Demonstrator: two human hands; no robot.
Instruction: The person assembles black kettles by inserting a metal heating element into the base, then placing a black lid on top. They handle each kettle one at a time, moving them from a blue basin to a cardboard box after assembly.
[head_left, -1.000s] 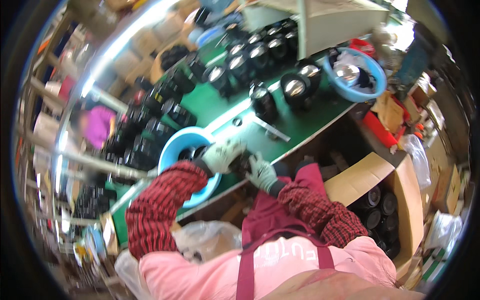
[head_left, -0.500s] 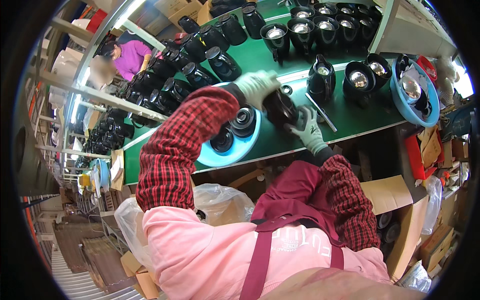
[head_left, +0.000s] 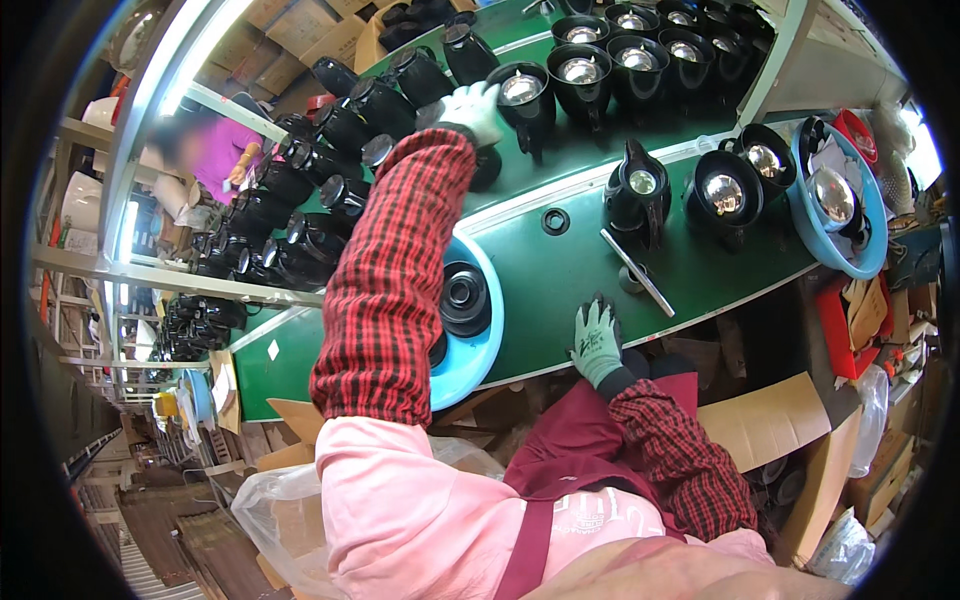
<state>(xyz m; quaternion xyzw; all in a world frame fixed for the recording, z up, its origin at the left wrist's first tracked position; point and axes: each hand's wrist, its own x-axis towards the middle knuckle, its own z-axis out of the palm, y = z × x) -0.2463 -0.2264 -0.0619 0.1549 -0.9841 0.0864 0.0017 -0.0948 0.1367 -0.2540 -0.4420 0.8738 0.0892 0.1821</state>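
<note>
My left hand [head_left: 470, 107], in a white glove, reaches far across the green table [head_left: 560, 290] and grips the top of a black jug [head_left: 488, 166] at the edge of a row of black jugs [head_left: 610, 70]. The red checked sleeve covers part of that jug. My right hand [head_left: 597, 340], in a green and white glove, rests flat on the table's near edge, fingers apart, holding nothing. A blue basin [head_left: 482, 360] with black round parts [head_left: 464, 298] sits beside my left arm. A metal rod-like tool [head_left: 637, 272] lies just beyond my right hand.
More black jugs [head_left: 300, 230] crowd the left of the table. Two open jugs [head_left: 725, 190] and a second blue basin [head_left: 838, 205] with shiny parts stand at the right. A small black ring [head_left: 555, 221] lies mid-table. Another person [head_left: 215, 150] works at far left. Cardboard boxes [head_left: 770, 420] stand below.
My left hand has carried a black jug from above the blue basin out to the far row. My right hand let go of it and dropped to the table's near edge.
</note>
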